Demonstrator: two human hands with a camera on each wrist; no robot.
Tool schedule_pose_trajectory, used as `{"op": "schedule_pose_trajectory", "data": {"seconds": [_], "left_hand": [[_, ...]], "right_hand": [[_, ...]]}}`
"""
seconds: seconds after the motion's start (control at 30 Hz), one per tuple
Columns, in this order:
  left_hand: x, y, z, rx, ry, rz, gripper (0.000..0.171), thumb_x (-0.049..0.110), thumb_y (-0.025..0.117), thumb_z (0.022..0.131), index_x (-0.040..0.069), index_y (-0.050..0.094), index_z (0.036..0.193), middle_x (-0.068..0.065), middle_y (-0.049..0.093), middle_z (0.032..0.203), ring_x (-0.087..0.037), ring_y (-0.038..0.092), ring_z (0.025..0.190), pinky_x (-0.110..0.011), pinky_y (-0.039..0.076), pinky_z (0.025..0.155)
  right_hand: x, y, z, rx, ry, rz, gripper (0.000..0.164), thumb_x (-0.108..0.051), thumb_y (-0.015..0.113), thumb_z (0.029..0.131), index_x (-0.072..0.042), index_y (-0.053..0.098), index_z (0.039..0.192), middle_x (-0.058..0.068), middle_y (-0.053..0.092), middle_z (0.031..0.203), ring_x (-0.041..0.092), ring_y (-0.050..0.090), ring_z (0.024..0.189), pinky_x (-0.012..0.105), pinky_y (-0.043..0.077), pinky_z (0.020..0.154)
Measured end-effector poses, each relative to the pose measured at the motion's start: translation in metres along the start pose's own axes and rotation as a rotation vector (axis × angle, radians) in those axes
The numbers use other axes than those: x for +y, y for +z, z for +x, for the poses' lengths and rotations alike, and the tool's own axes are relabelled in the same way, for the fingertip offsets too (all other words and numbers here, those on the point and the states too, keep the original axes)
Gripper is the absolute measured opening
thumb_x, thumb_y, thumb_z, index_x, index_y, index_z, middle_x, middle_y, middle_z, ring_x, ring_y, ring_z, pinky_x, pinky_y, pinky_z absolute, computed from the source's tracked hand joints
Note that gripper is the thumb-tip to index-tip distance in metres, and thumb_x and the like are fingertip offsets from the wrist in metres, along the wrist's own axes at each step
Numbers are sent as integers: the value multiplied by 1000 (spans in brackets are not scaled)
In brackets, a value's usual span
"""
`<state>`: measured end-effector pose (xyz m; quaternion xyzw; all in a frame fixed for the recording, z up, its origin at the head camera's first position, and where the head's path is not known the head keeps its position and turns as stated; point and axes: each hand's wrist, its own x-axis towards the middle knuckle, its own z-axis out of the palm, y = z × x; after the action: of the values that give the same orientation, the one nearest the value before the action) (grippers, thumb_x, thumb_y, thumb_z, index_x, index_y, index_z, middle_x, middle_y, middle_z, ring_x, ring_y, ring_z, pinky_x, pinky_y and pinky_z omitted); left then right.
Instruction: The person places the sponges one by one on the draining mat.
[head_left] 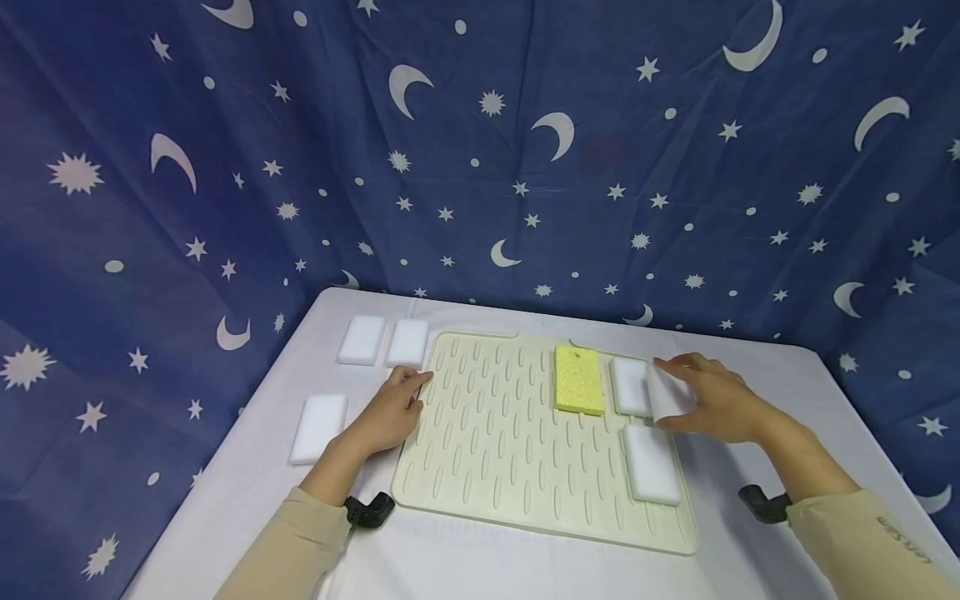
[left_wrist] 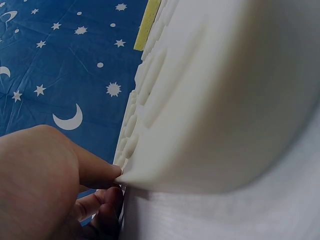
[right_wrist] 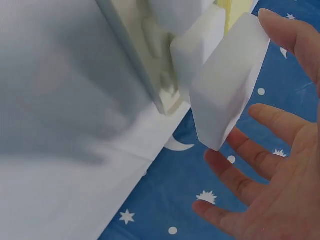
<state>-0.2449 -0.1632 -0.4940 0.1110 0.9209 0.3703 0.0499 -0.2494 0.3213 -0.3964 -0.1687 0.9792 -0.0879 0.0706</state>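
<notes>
A cream drying mat [head_left: 480, 433] with raised ridges lies on the white-covered table. My left hand [head_left: 388, 415] pinches its left edge; the left wrist view shows thumb and fingers [left_wrist: 102, 172] on either side of the rim. Between the thumb and fingertips of my right hand [head_left: 716, 400] is a white sponge [right_wrist: 230, 82], held tilted at the mat's right side. Close beside it, a second white sponge [head_left: 631, 386] rests on the mat. Nearer the front lies another white sponge [head_left: 652, 465]. A yellow sponge [head_left: 579, 381] sits left of these.
Left of the mat, three white sponges lie on the tablecloth: two at the back [head_left: 362, 340], [head_left: 408, 342] and one nearer [head_left: 319, 429]. A blue curtain [head_left: 480, 167] with moons and stars hangs behind and at the sides of the table [head_left: 465, 562].
</notes>
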Motion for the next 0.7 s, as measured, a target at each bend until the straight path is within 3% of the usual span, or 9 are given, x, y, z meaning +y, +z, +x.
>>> {"op": "schedule_pose_trajectory", "data": {"seconds": [0.7], "left_hand": [[-1,1,2,-3,-4,3,51,9,48,105,4,45,156,-15,42,149,-25,53,112,-46,43,104]], "right_hand": [[-25,8,-4,30,-49,-13,99,-58,85,76,-11,48,155,20,49,147,43,50,128,69,39,102]]}}
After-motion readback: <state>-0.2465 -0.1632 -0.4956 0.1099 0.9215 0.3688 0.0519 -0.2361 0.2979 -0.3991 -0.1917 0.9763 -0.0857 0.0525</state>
